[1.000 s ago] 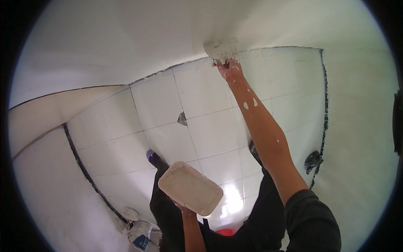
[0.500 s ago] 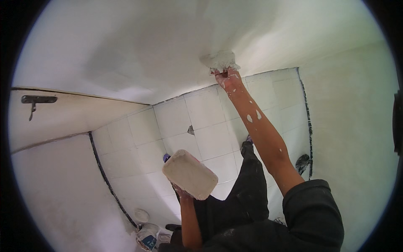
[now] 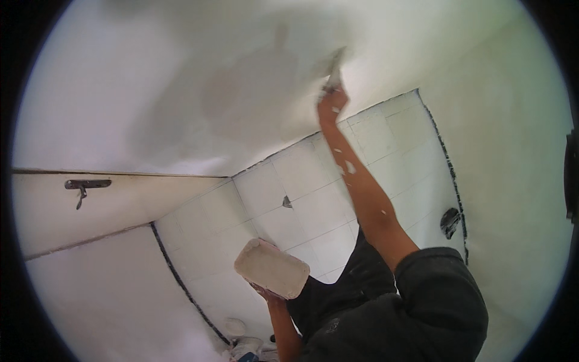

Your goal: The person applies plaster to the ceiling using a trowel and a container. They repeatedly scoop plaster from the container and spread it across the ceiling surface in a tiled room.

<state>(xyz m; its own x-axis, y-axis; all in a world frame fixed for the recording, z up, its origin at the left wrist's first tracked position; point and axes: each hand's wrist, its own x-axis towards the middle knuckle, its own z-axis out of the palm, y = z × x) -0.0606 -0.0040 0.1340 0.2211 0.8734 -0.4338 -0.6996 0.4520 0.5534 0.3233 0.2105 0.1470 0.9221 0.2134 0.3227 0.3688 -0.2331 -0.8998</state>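
My right hand (image 3: 333,104), splashed with white, is stretched out to the wall (image 3: 253,72) and closed on a putty knife (image 3: 336,65). Blur softens the knife; its blade appears nearly edge-on against the wall surface. Low in front of my body, my left hand (image 3: 268,293) grips a rectangular plasterer's board (image 3: 272,268) from below. The board has rounded corners and an off-white coated face turned up. Most of my left fingers are hidden beneath it. White spots dot my right forearm.
A door with a dark lever handle (image 3: 88,184) is at left. Pale floor tiles (image 3: 301,172) carry a small grey patch (image 3: 286,202). A dark crumpled-looking thing (image 3: 450,222) lies by the right wall. A whitish bag (image 3: 246,347) and a round pale thing (image 3: 235,326) sit at lower left.
My right hand has moved up along the wall, and the putty knife has turned from broad-side to nearly edge-on. The view has shifted. The left hand still holds the board.
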